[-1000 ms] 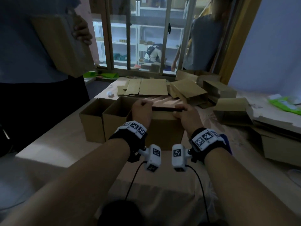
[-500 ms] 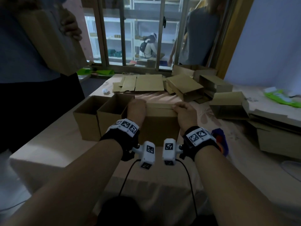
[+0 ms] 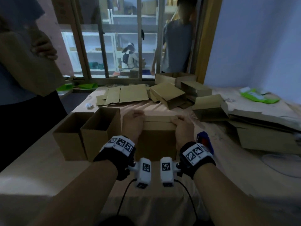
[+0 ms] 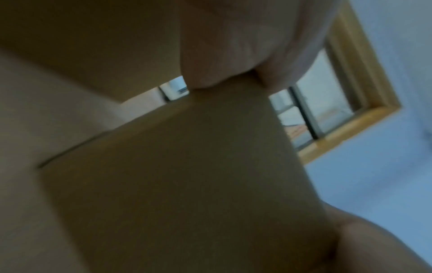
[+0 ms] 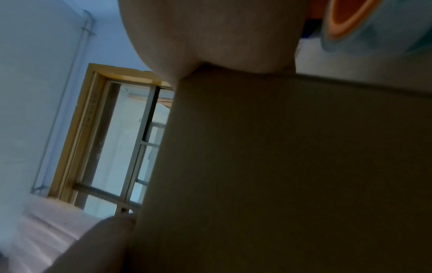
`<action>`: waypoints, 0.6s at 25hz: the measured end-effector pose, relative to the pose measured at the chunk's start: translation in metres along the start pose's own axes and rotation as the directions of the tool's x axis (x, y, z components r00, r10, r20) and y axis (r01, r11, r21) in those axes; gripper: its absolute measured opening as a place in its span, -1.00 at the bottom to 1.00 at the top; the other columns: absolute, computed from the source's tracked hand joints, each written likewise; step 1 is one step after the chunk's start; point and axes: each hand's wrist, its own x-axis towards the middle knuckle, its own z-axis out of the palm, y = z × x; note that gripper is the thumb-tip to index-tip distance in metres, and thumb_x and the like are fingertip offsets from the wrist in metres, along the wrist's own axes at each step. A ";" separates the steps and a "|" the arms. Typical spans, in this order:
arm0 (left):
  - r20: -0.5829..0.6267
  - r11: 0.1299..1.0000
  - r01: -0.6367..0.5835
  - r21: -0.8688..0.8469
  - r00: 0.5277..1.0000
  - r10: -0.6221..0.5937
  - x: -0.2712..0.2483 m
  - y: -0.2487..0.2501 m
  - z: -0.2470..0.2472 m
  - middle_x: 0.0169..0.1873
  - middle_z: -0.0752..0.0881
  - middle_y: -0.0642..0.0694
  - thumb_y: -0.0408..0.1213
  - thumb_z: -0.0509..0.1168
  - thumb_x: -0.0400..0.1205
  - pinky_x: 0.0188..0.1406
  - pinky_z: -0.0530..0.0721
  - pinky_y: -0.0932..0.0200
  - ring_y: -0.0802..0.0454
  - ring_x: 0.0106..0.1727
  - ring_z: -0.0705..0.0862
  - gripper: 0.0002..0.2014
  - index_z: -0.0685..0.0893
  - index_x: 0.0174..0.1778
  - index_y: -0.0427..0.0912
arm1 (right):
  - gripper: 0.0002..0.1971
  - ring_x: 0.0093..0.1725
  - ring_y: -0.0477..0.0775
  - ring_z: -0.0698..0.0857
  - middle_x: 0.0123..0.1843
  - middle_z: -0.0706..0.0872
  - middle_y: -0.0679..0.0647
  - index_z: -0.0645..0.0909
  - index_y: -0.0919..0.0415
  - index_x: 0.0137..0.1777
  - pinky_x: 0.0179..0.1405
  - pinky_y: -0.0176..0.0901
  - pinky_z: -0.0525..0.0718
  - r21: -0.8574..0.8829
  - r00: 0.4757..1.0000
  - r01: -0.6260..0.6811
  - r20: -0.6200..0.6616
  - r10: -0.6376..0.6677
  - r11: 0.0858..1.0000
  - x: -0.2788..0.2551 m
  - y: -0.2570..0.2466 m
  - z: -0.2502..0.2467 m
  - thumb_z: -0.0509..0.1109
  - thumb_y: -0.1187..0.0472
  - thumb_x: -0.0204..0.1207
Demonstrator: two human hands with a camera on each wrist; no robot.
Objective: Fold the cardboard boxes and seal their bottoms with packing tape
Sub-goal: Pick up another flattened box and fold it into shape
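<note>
Since half a second ago, flaps pressed flatter, gap on top closed, both hands hardly shifted. Box [image 3: 157, 137] standing mid-tabletop [image 3: 40, 173], flaps folded shut on top. Left hand [image 3: 132, 123] clamped over the box's left top edge, fingers curled onto the flaps; right hand [image 3: 183, 126] likewise over the right top edge, fingers bent down on the cardboard. Wrist views mostly blocked by box wall and palm, fingertips unseen.

Just left, touching the box: two open boxes [image 3: 91, 132] upright, side by side. Just right, behind the right wrist: tape dispenser [image 3: 204, 141], blue and red, partly hidden. Far side: flat blanks [image 3: 128, 95] laid out, folded boxes [image 3: 169, 93] heaped to their right. Right side: one more box [image 3: 210, 106] on its side, then layered cardboard sheets [image 3: 267, 123]. Far right: green packet [image 3: 257, 97]. Small paper wad [image 3: 89, 105] near the left edge. Bystander at far left holding cardboard [image 3: 27, 66]; window [image 3: 114, 38] beyond, another person standing by it.
</note>
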 end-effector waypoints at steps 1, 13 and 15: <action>-0.004 0.965 -0.141 0.221 0.989 0.146 -0.007 0.002 0.002 0.03 0.69 0.06 -0.42 0.28 0.60 0.23 0.60 0.06 -0.03 0.20 0.63 -0.76 0.70 -0.02 0.04 | -0.74 0.09 0.04 0.60 0.18 0.63 0.04 0.62 0.02 0.22 -0.02 -0.05 0.58 0.005 1.000 -0.010 0.030 0.010 1.000 0.000 0.003 -0.003 0.39 0.20 0.55; 0.427 0.362 -0.530 0.767 0.842 0.328 -0.025 0.045 0.067 0.18 0.62 -0.25 -0.07 0.21 0.66 0.24 0.60 -0.14 -0.23 0.22 0.60 -0.70 0.65 0.12 -0.23 | -0.72 0.24 0.33 0.69 0.23 0.73 0.31 0.71 0.29 0.21 0.11 -0.02 0.65 -0.192 0.988 0.051 0.150 -0.023 0.980 0.015 -0.030 -0.014 0.29 0.25 0.58; 0.446 0.322 -0.544 0.775 0.831 0.332 -0.023 0.042 0.068 0.25 0.60 -0.29 -0.06 0.18 0.68 0.24 0.56 -0.14 -0.27 0.30 0.55 -0.64 0.58 0.24 -0.24 | -0.69 0.26 0.36 0.68 0.26 0.72 0.30 0.70 0.26 0.22 0.21 0.02 0.65 -0.367 0.996 0.082 0.068 -0.061 0.926 0.027 -0.039 -0.034 0.29 0.19 0.55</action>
